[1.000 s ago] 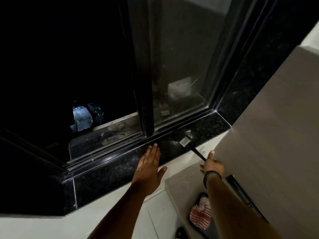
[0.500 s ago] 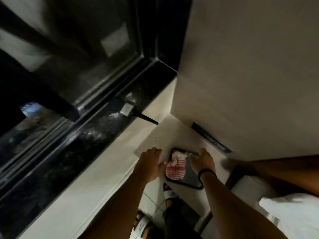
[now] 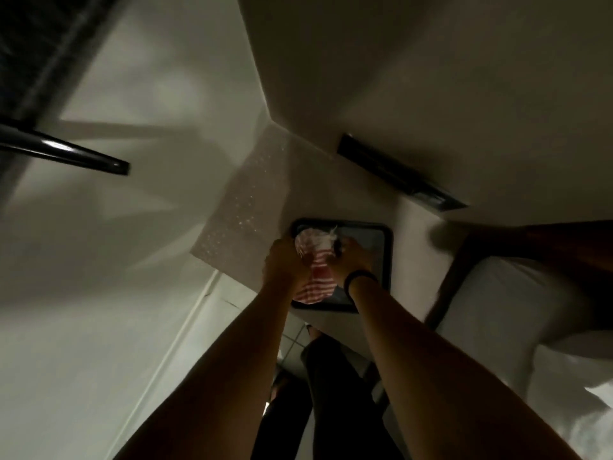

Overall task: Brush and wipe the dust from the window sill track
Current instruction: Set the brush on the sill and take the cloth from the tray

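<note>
A red-and-white striped cloth (image 3: 316,283) lies bunched on a dark tray (image 3: 381,260) that rests on a low white ledge. My left hand (image 3: 282,267) grips the cloth's left side and my right hand (image 3: 351,260), with a dark band at the wrist, grips its right side. The brush's black handle (image 3: 66,151) juts out from the dark stone sill (image 3: 30,44) at the upper left, far from both hands. The window track itself is out of view.
A white wall rises on the right with a dark slot (image 3: 398,174) in it. A wooden bed frame (image 3: 530,240) and white bedding (image 3: 514,327) sit at the right. My legs and the tiled floor (image 3: 295,343) show below the ledge.
My view dropped from the window sill to the tray. The right hand left the brush on the sill, and both hands came down and closed on the striped cloth.
</note>
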